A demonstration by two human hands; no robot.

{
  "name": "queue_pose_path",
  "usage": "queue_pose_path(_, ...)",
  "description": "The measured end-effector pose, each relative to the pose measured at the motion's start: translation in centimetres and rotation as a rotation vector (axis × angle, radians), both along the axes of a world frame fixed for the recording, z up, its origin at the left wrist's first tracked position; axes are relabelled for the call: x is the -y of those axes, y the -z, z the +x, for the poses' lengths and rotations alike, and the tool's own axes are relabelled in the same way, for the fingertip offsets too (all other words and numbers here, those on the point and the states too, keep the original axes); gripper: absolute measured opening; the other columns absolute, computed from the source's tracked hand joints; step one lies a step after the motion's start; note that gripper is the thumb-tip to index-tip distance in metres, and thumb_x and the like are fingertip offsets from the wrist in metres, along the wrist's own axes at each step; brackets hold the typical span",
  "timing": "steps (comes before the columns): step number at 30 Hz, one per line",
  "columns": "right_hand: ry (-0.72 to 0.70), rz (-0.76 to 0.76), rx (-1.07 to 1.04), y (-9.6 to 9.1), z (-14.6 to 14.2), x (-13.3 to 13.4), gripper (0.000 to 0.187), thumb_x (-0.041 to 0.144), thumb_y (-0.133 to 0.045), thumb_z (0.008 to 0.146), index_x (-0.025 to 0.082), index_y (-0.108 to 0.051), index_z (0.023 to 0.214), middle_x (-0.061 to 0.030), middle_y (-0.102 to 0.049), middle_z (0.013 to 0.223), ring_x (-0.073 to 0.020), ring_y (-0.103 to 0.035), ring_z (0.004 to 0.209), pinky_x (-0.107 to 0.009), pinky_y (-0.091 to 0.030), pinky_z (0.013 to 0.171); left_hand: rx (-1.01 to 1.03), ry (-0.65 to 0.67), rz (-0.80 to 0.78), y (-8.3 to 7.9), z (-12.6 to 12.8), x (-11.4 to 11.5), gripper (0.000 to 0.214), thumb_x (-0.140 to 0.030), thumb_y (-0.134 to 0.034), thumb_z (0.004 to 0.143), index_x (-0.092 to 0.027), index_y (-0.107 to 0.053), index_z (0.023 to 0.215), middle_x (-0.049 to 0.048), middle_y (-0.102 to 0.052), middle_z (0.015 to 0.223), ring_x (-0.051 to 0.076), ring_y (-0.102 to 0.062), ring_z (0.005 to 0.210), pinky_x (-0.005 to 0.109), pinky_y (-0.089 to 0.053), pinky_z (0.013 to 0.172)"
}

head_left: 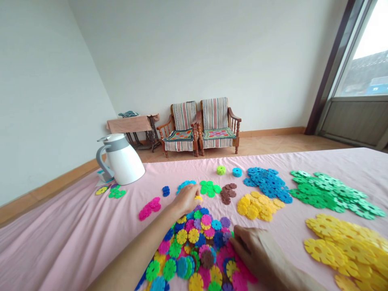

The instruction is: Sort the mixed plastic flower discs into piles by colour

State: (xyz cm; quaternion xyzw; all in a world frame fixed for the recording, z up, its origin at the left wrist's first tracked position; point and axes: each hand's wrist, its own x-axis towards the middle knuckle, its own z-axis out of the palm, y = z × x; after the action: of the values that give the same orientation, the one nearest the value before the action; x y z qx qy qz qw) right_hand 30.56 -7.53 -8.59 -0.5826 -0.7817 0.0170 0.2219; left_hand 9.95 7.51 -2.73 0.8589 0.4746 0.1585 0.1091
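My left hand (186, 198) reaches over the far end of a mixed pile of flower-shaped plastic discs (194, 235). Its fingers are closed on a yellow disc (198, 199) that shows beneath the fingertips. At the pile's right side, my right hand (256, 246) rests low with curled fingers touching the discs. A bit of green shows by its fingertips; whether they grip it is hidden. Just beyond my left hand lie light-blue discs (185, 185), partly covered by it, and bright green discs (210, 188). Brown discs (228, 193) and pink discs (149, 208) lie to either side.
Sorted heaps of yellow (257, 206), blue (268, 184), green (333, 194) and larger yellow discs (348, 246) spread along the right. A lime stack (221, 170) and a blue stack (237, 172) stand behind. A white jug (124, 161) stands at left on the pink cloth (75, 234).
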Motion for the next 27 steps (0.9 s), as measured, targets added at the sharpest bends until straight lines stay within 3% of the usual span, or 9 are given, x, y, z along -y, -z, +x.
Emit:
queue_pose_path(17,-0.009,0.013,0.004,0.0,0.0,-0.1,0.033,0.037,-0.036,0.094,0.021,-0.050,0.068,0.0011,-0.061,0.058,-0.0117,-0.055,0.051,-0.028,-0.022,0.048,0.256,0.007,-0.153,-1.4,-0.9,1.1,0.006,-0.016,-0.058,0.065,-0.017,-0.053,0.067,-0.0059,-0.051,0.057,0.010,-0.048,0.054,0.020,-0.033,0.052)
queue_pose_path(22,0.005,0.008,-0.002,0.0,-0.1,-0.1,0.032,0.034,-0.037,0.094,0.021,-0.051,0.068,0.0009,-0.062,0.058,-0.0115,-0.055,0.051,-0.028,-0.021,0.049,0.363,0.031,-0.235,-1.4,0.4,2.3,0.007,-0.017,-0.057,0.066,-0.017,-0.051,0.069,-0.0056,-0.052,0.059,0.009,-0.050,0.053,0.019,-0.035,0.050)
queue_pose_path(27,0.006,0.019,0.015,-0.7,-0.3,-0.1,0.032,0.032,-0.037,0.093,0.020,-0.051,0.068,0.0010,-0.062,0.057,-0.0107,-0.054,0.050,-0.029,-0.019,0.048,0.437,0.092,-0.334,-1.9,3.7,3.2,0.010,-0.017,-0.059,0.065,-0.017,-0.050,0.069,-0.0050,-0.052,0.058,0.008,-0.051,0.050,0.018,-0.036,0.046)
